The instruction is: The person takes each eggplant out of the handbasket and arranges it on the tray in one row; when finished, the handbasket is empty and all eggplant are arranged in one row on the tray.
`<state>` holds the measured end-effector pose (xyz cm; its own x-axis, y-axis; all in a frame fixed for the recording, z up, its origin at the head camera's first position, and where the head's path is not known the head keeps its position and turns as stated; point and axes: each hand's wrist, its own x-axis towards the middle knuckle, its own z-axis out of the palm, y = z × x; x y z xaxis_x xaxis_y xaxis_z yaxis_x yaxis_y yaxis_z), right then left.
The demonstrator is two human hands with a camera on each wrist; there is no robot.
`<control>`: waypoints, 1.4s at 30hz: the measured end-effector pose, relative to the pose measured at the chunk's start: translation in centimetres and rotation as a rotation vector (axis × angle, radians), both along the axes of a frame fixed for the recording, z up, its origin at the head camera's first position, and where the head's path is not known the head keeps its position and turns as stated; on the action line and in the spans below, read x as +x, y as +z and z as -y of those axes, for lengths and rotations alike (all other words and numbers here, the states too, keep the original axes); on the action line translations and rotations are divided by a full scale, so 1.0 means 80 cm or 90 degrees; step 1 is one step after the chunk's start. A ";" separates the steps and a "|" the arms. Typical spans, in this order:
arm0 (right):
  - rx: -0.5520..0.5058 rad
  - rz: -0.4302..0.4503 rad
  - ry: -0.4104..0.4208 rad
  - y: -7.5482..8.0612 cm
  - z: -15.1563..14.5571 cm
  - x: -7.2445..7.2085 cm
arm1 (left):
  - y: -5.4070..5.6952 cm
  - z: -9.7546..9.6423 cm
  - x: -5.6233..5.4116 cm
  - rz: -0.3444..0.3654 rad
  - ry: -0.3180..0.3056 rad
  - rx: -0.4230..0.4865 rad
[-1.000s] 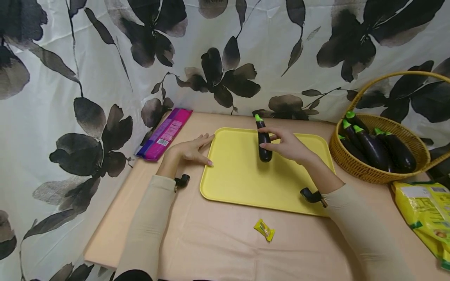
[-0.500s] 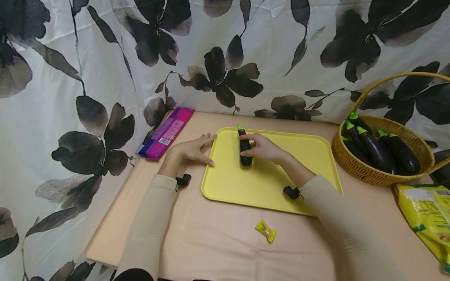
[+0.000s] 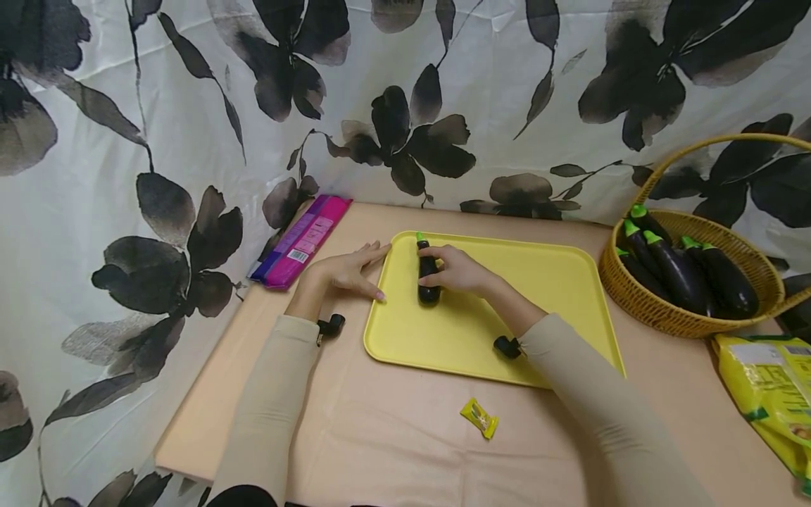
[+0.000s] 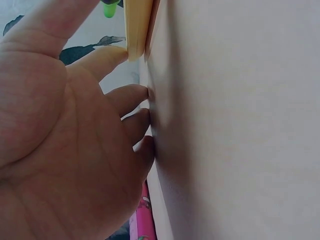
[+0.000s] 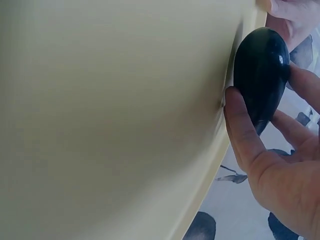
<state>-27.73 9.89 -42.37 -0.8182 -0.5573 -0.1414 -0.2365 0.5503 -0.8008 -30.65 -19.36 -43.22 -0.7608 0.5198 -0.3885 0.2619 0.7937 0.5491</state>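
Note:
My right hand (image 3: pixel 461 269) pinches a dark, glossy eggplant (image 3: pixel 427 266) with a green stem end between thumb and fingers. It is at the left part of a yellow tray (image 3: pixel 538 282), stem pointing to the far edge. Whether the eggplant touches the tray, I cannot tell. In the right wrist view, its rounded end (image 5: pixel 262 70) faces the camera. My left hand (image 3: pixel 347 271) rests at the tray's left edge, fingers extended and thumb on the rim. The left wrist view shows a finger touching the tray's side (image 4: pixel 139 30) and the other fingertips on the table.
A wicker basket (image 3: pixel 681 324) with several eggplants (image 3: pixel 678 274) stands at the right. In front of it lies a yellow bag (image 3: pixel 769 401). A pink and purple packet (image 3: pixel 300 243) is left of the tray. A small yellow wrapped sweet (image 3: pixel 479 418) lies near the front.
My right hand has carried the eggplant leftward over the tray and slightly nearer, from the tray's middle to its left part. My left hand has stayed at the tray's edge.

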 end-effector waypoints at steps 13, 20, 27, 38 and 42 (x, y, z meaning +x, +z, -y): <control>0.058 -0.048 -0.015 -0.002 0.021 -0.002 | 0.001 -0.002 0.001 0.003 0.000 -0.002; 0.065 -0.066 -0.005 -0.004 0.029 -0.005 | 0.001 -0.004 0.001 0.005 0.002 -0.001; 0.047 -0.057 -0.001 -0.006 0.035 -0.006 | 0.002 -0.003 0.000 0.005 -0.004 -0.003; -0.014 -0.050 -0.004 0.004 0.030 0.002 | 0.002 -0.005 0.001 0.010 0.006 0.006; -0.037 -0.067 -0.009 0.020 0.018 0.007 | 0.002 -0.004 0.002 0.006 0.008 0.009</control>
